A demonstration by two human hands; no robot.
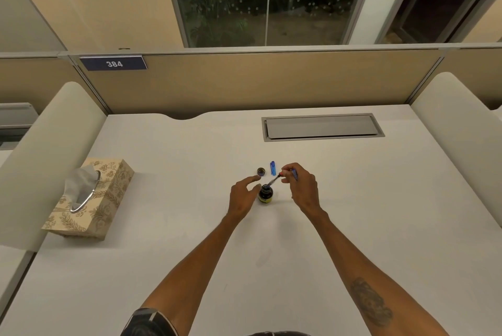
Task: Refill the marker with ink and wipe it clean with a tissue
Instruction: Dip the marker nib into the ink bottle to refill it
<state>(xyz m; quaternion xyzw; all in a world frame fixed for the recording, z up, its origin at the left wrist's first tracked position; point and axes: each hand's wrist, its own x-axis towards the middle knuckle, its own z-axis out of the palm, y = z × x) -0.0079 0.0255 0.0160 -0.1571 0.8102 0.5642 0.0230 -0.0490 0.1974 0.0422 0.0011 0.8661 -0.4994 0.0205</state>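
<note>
A small dark ink bottle (265, 195) with a yellow label stands open on the white desk. My right hand (300, 185) pinches the blue marker (275, 180), which tilts down to the left with its tip in the bottle's mouth. My left hand (243, 196) hovers just left of the bottle with its fingers spread, holding nothing. The bottle's round cap (261, 171) lies behind the bottle. The marker's blue cap (273, 167) lies to the right of the round cap. A patterned tissue box (108, 200) with a tissue sticking out sits at the left.
A grey cable hatch (322, 127) is set into the desk at the back right. Padded dividers (40, 162) flank the desk on both sides, and a beige partition with a "384" sign closes the back.
</note>
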